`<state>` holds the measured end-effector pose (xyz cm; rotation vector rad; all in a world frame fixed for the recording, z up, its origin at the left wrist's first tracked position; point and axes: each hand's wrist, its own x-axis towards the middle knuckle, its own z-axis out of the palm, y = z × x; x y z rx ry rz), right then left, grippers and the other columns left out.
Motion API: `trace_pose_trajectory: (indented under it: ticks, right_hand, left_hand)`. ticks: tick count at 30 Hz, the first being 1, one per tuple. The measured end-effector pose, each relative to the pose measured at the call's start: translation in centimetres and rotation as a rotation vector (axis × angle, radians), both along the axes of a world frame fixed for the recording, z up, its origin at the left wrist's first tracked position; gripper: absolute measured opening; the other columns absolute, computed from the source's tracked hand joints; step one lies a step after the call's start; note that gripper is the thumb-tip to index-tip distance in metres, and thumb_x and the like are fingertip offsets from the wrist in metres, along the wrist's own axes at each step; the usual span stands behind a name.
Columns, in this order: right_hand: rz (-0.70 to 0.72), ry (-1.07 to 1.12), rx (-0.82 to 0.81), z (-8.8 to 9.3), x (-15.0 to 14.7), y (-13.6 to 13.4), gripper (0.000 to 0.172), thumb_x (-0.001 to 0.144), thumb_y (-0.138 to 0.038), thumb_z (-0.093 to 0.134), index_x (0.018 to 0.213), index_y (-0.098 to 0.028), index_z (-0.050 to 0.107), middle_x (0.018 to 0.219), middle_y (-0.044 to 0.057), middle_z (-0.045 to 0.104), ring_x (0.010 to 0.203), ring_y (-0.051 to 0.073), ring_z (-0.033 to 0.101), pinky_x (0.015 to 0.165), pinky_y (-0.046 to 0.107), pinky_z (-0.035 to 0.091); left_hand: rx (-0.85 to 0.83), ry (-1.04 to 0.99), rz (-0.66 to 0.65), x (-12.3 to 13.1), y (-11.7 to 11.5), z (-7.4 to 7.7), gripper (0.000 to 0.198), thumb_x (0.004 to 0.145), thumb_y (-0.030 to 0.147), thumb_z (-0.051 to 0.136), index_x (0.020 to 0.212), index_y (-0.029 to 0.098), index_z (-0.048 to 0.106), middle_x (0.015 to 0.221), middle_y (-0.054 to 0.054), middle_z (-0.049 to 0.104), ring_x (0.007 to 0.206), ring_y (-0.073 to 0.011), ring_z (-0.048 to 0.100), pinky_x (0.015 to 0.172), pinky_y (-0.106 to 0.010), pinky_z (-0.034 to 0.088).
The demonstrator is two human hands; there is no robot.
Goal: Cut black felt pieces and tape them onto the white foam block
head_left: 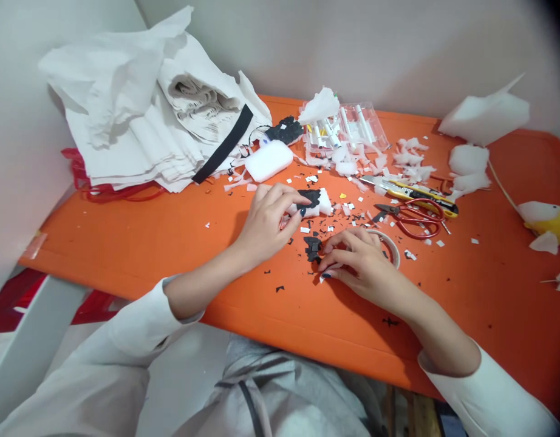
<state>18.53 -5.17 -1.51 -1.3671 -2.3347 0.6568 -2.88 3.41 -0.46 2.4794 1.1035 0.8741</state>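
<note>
My left hand point(275, 215) is closed round the near end of a small white foam-like piece, partly covered with black paper scraps point(310, 198). The white end of this foam-like piece point(324, 202) sticks out on the right. Dark polish shows on my thumbnail. My right hand point(359, 261) rests low over the table, fingers curled together beside a small pile of black paper scraps point(312, 247). Whatever lies between its fingertips is too small to make out. Partly behind the right hand lies a roll of tape point(393, 249).
Red-handled scissors point(419, 217) and a yellow utility knife point(412, 195) lie right. Behind are a white block point(269, 161), a marker case point(380, 133) and a big stack of white paper point(138, 115) with a black strip point(225, 145). Scraps litter the orange table point(170, 243).
</note>
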Motion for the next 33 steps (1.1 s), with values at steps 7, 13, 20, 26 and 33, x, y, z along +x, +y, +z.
trace_pose_trajectory:
  ticks: [7,13,20,26,33]
  right_hand:
    - [-0.017,0.060,-0.054,0.8,0.3,0.0,0.011,0.089,-0.029,0.064,0.099,-0.026,0.061,0.102,0.003,0.067,0.099,0.023,0.053,0.087,0.040,0.035]
    - [-0.046,0.027,0.010,0.6,1.4,0.1,0.010,0.087,-0.024,0.067,0.096,-0.027,0.064,0.097,0.001,0.070,0.096,0.023,0.056,0.087,0.040,0.033]
    - [-0.197,0.149,-0.037,0.2,1.3,0.4,0.009,0.091,-0.018,0.057,0.088,-0.023,0.065,0.082,0.003,0.068,0.081,0.021,0.058,0.077,0.035,0.040]
    - [-0.050,0.116,-0.048,0.5,1.4,0.3,0.017,0.084,-0.033,0.070,0.098,-0.025,0.064,0.097,0.004,0.068,0.092,0.022,0.058,0.085,0.038,0.039]
    - [-0.087,0.117,-0.016,0.0,1.5,0.5,0.006,0.089,-0.023,0.063,0.087,-0.024,0.069,0.085,0.002,0.070,0.084,0.020,0.058,0.083,0.036,0.039]
  left_hand:
    - [-0.039,-0.005,0.000,-0.1,0.1,-0.1,0.020,0.094,0.020,0.049,0.107,0.019,0.064,0.106,-0.006,0.062,0.102,-0.0211,0.049,0.094,-0.036,0.036]
    - [-0.174,0.002,-0.471,-0.2,0.0,0.4,0.025,0.090,0.042,0.058,0.093,0.017,0.061,0.095,-0.007,0.066,0.096,-0.0214,0.055,0.093,-0.035,0.039]
    - [-0.161,0.106,-0.553,0.2,-0.9,-0.1,0.025,0.089,0.039,0.061,0.104,0.019,0.061,0.099,-0.008,0.068,0.098,-0.0223,0.058,0.101,-0.038,0.039]
    - [-0.151,0.122,-0.591,0.1,-0.6,-0.1,0.028,0.085,0.044,0.064,0.092,0.017,0.062,0.091,-0.006,0.066,0.091,-0.0209,0.058,0.093,-0.035,0.041]
    - [-0.186,0.150,-0.623,0.2,-0.9,0.3,0.040,0.080,0.051,0.068,0.100,0.017,0.062,0.096,-0.006,0.068,0.089,-0.0203,0.056,0.086,-0.031,0.041]
